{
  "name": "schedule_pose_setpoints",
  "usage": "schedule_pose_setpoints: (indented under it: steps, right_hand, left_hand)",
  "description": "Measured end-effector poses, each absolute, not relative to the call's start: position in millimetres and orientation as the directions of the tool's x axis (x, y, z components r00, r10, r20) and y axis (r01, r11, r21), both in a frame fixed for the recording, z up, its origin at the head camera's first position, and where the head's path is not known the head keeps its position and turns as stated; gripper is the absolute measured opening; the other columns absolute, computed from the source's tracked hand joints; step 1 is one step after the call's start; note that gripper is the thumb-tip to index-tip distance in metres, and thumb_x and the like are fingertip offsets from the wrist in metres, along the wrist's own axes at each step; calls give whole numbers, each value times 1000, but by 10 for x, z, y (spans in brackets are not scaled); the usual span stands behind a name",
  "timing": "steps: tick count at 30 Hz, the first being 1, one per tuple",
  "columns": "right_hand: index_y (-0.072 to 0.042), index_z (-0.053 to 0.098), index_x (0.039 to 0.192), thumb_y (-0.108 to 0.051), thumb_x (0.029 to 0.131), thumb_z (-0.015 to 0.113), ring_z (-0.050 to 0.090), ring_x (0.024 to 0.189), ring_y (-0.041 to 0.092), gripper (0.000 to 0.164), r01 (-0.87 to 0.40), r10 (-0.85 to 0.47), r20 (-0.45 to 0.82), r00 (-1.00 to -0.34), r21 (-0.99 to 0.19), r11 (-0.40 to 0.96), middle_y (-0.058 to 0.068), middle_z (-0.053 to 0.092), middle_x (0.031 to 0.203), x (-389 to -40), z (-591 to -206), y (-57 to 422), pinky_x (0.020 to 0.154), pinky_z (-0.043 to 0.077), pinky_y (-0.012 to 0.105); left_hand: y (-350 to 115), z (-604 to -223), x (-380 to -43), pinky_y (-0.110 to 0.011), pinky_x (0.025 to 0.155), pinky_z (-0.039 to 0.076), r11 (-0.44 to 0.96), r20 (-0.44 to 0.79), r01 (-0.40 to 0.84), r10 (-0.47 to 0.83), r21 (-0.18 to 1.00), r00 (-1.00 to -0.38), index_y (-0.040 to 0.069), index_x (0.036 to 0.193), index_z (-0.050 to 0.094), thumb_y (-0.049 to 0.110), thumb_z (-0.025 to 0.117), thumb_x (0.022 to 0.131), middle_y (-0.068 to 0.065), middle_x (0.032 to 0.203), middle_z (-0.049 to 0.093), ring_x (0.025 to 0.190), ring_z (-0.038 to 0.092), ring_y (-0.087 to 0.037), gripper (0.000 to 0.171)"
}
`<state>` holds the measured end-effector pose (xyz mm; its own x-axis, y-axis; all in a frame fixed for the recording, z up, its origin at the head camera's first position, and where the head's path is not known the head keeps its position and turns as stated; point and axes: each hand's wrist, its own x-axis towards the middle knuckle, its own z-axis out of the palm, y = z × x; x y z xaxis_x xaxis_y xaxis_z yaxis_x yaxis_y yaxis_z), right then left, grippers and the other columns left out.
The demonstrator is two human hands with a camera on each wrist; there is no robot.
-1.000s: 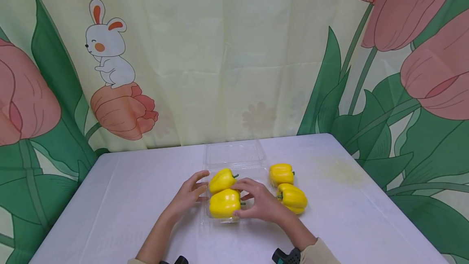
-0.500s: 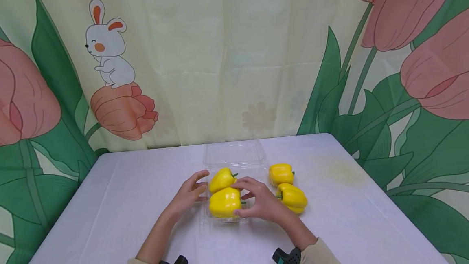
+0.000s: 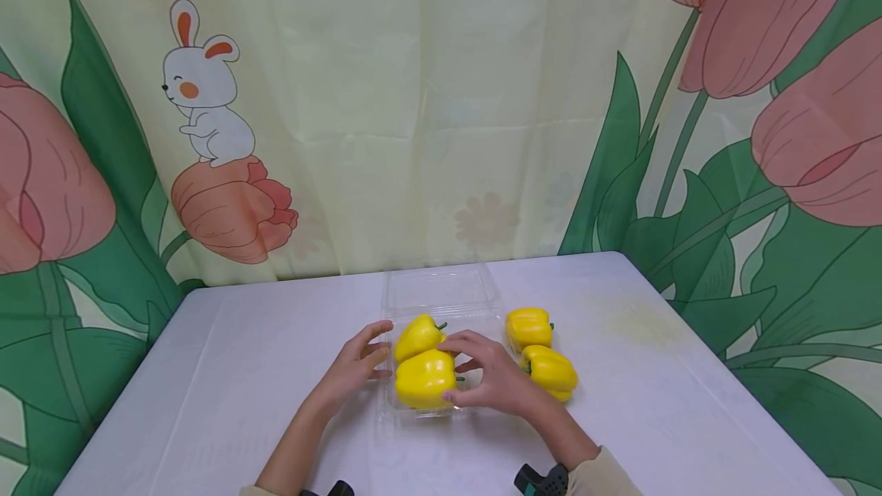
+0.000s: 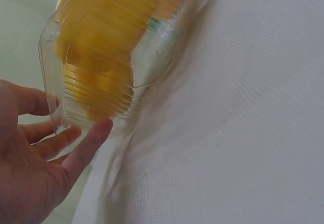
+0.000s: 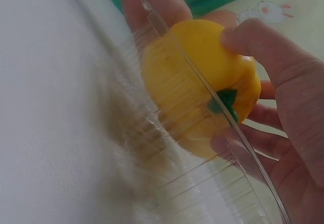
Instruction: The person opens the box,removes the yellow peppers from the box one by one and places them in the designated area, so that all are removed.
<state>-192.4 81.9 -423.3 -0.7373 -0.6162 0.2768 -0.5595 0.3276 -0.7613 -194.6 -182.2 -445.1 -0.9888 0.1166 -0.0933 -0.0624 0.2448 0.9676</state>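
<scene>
My right hand (image 3: 492, 377) holds a yellow bell pepper (image 3: 422, 383) by its stem end, thumb on one side and fingers on the other. In the right wrist view this bell pepper (image 5: 202, 57) shows its green stem, partly behind a clear plastic wall. A second yellow bell pepper (image 3: 416, 337) lies just behind it. Both are in the left part of an open clear plastic clamshell box (image 3: 475, 325). My left hand (image 3: 354, 366) is at the box's left side. Its loosely bent fingers (image 4: 96, 135) meet the box's outer wall (image 4: 48, 67) in the left wrist view.
Two more yellow bell peppers lie right of the box, one bell pepper (image 3: 528, 327) farther back and another bell pepper (image 3: 550, 372) close to my right wrist. The box's lid (image 3: 441, 289) lies folded back. A white cloth covers the table (image 3: 262, 343), and a printed curtain (image 3: 413, 98) hangs behind.
My right hand and the front bell pepper have shifted very slightly to the right and back. The left hand has stayed at the box's side.
</scene>
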Motion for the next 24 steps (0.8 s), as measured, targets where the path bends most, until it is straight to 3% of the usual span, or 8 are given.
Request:
schedule_pose_setpoints:
  steps: [8,13,24]
  right_hand:
    - [-17,59,127,-25,78,80,61,105,13,54,-572,-604,305,-736,-757,316,1,57,129,-1919,-4198,861,82,59,28]
    - [-17,59,128,-24,77,80,60,108,14,55,-573,-596,315,-739,-759,310,-3,57,128,-1907,-4174,878,83,59,32]
    - [-18,59,128,-23,77,81,60,110,15,56,-597,-567,366,-738,-746,297,0,58,128,-1897,-4170,901,82,59,30]
  left_hand:
    - [-1816,-4431,-1933,-39,86,59,239,-94,-64,118,969,-988,15,143,43,13,51,99,-8,150,42,131,49,-33,45]
    - [-1816,-4434,-1931,-39,86,59,238,-91,-61,118,969,-989,14,143,43,13,51,99,-9,150,42,131,48,-34,45]
    - [-1809,-4429,-1929,-38,87,58,239,-94,-65,110,969,-990,13,144,42,12,51,99,-9,150,42,131,48,-34,46]
